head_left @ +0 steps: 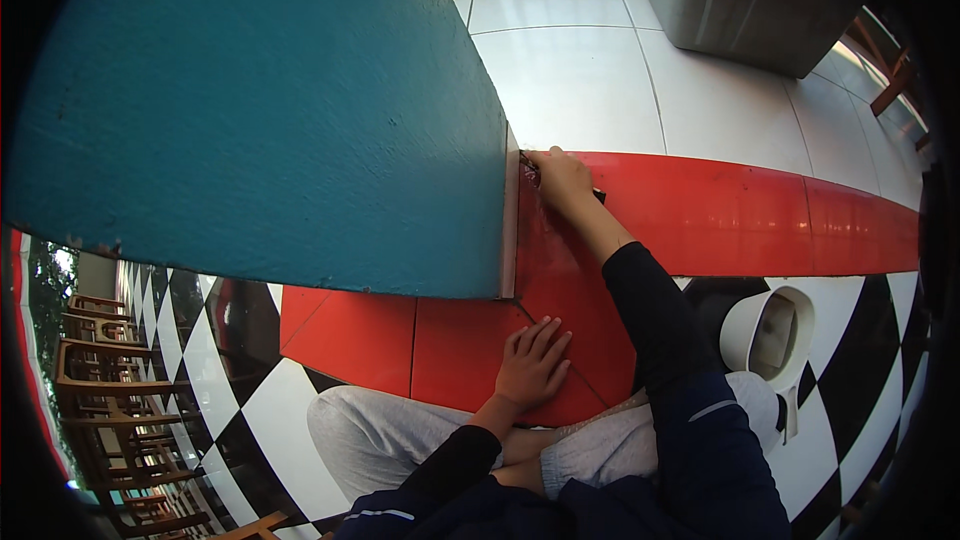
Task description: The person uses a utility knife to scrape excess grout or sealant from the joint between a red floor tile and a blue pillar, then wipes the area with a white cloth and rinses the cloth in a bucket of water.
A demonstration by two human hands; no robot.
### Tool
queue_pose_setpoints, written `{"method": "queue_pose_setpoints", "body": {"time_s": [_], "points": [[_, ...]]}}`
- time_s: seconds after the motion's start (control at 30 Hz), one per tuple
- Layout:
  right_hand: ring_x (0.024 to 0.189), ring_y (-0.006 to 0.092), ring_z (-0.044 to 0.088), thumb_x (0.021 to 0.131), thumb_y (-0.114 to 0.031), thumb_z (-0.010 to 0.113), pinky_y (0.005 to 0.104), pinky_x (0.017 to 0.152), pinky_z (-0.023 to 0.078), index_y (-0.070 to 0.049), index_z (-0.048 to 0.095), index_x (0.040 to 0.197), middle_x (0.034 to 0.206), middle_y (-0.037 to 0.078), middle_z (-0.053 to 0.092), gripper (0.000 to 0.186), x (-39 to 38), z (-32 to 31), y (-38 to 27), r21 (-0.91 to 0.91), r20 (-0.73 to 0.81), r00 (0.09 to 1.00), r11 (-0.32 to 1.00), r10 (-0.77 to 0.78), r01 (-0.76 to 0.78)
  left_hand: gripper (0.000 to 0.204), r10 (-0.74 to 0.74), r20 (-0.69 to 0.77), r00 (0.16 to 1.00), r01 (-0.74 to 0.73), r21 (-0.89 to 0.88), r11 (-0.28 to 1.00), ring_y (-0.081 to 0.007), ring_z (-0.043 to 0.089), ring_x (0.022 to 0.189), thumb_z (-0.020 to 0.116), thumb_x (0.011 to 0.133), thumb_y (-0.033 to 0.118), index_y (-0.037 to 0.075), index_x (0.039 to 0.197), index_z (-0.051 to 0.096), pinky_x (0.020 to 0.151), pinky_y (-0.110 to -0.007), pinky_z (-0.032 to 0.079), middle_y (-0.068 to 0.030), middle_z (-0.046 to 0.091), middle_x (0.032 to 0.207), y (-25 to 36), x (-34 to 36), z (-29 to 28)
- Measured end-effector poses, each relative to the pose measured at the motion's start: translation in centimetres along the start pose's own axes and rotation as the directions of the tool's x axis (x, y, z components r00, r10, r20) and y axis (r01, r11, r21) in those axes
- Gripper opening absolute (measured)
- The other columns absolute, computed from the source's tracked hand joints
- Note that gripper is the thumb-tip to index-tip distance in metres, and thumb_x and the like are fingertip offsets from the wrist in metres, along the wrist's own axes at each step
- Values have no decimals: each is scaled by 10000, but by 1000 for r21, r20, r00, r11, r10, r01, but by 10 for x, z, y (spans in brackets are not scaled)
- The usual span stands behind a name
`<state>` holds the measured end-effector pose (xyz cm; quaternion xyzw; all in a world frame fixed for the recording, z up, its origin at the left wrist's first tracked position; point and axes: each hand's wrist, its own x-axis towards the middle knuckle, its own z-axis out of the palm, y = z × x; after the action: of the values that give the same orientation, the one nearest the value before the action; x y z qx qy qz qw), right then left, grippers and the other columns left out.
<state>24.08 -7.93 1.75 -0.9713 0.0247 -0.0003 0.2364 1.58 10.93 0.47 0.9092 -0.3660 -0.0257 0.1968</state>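
My right hand (562,178) is closed on a small dark-handled tool (598,196), mostly hidden by the fingers, at the narrow pale edge strip (508,240) on the corner of the teal pillar (260,120), where it meets the red tiles (700,215). Its working end is too small to make out. My left hand (530,365) lies open on the red tiles below the pillar, fingers spread.
A white long-handled dipper (740,330) stands on the checkered floor (255,410) to my right. Wooden chairs (105,380) line the far left. A large grey metal bin or cabinet (740,0) stands on white tiles (560,80) at the back right.
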Motion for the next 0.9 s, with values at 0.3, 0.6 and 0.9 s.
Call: {"method": "queue_pose_setpoints", "body": {"time_s": [0.3, 0.6, 0.9], "points": [[918, 330, 599, 871, -119, 483, 415, 715, 539, -222, 635, 1091, 1015, 110, 596, 287, -1, 2, -6, -69, -115, 993, 998, 7, -15, 430, 4, -3, 1000, -4, 1, 1000, -221, 357, 1303, 565, 844, 300, 148, 1246, 543, 1044, -434, 265, -70, 427, 1381, 0, 0, 0], [912, 315, 592, 866, -166, 529, 426, 748, 500, -201, 627, 1089, 972, 106, 588, 246, -1, -5, 2, -55, -122, 992, 998, 33, -40, 430, 3, -6, 1000, -3, -3, 1000, -221, 352, 1306, 562, 845, 300, 150, 1248, 543, 1037, -436, 267, -71, 425, 1383, 1, 0, 1], [970, 290, 597, 850, -116, 522, 425, 755, 507, -277, 626, 1112, 1004, 82, 599, 326, -13, -14, 12, -19, -91, 995, 999, -31, 29, 437, 16, -17, 1000, -16, 0, 1000, -242, 372, 1286, 584, 823, 283, 135, 1232, 546, 1025, -438, 276, -85, 436, 1361, 2, 0, -1]]}}
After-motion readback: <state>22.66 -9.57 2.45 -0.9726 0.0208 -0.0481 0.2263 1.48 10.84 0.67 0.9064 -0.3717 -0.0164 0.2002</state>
